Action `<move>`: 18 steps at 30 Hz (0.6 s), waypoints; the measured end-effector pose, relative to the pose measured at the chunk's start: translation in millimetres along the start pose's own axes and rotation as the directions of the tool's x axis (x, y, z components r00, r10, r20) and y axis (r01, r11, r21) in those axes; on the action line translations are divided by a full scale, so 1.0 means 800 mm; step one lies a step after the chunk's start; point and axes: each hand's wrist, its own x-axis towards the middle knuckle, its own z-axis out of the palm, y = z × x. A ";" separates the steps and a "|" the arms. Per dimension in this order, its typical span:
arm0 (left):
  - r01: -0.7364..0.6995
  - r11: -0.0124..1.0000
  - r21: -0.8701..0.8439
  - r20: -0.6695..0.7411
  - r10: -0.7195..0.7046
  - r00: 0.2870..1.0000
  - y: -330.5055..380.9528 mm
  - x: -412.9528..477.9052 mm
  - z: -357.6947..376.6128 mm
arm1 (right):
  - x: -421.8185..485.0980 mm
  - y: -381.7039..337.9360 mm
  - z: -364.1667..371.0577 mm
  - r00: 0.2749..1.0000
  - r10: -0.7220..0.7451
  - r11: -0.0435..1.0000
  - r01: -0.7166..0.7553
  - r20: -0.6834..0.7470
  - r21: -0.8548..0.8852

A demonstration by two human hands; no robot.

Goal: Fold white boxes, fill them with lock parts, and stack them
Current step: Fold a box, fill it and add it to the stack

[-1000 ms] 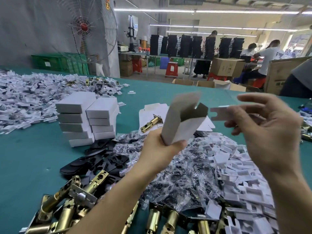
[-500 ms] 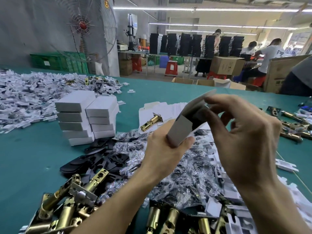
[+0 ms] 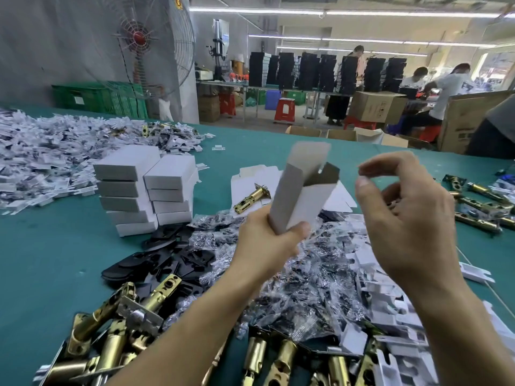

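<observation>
The left hand [image 3: 267, 240] grips the lower end of the white box [image 3: 301, 199], held tilted with its open end up. The right hand [image 3: 404, 218] hovers right of the box, fingers loosely bent, apart from it. The stacked closed boxes [image 3: 145, 188] stand left of the box.

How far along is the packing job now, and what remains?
Done: two stacks of closed white boxes stand on the table. In hand: the left hand grips one open box, top flaps up; the right hand hovers empty beside it. Left: brass latches and bagged parts lie in loose piles.
</observation>
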 end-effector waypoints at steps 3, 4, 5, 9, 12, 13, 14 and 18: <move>0.022 0.992 -0.124 -0.063 -0.030 0.998 0.005 0.006 -0.006 | -0.003 0.007 0.007 0.994 0.071 0.997 -0.072 0.078 0.014; 0.013 0.989 -0.146 -0.091 -0.027 0.996 0.007 0.008 -0.007 | -0.005 0.010 0.011 0.984 0.098 0.995 -0.101 0.146 0.009; 0.000 0.986 -0.164 -0.115 -0.019 0.993 0.007 0.009 -0.008 | -0.008 0.012 0.016 0.968 0.122 0.992 -0.124 0.220 -0.004; -0.072 0.990 -0.122 -0.205 0.046 0.978 0.012 0.014 -0.017 | -0.020 0.013 0.042 0.810 0.144 0.986 -0.072 0.568 -0.148; -0.143 0.981 -0.131 -0.277 0.103 0.955 0.025 0.020 -0.029 | -0.028 -0.006 0.077 0.634 0.047 0.992 0.063 0.772 -0.112; -0.161 0.975 -0.151 -0.298 0.110 0.948 0.029 0.022 -0.033 | -0.029 -0.015 0.091 0.609 -0.014 0.987 0.135 0.793 -0.087; -0.170 0.971 -0.166 -0.314 0.112 0.943 0.033 0.024 -0.038 | -0.030 -0.025 0.104 0.598 -0.059 0.979 0.190 0.800 -0.070; -0.188 0.965 -0.180 -0.357 0.114 0.927 0.043 0.027 -0.055 | -0.027 -0.048 0.165 0.517 -0.085 0.959 0.275 0.852 -0.071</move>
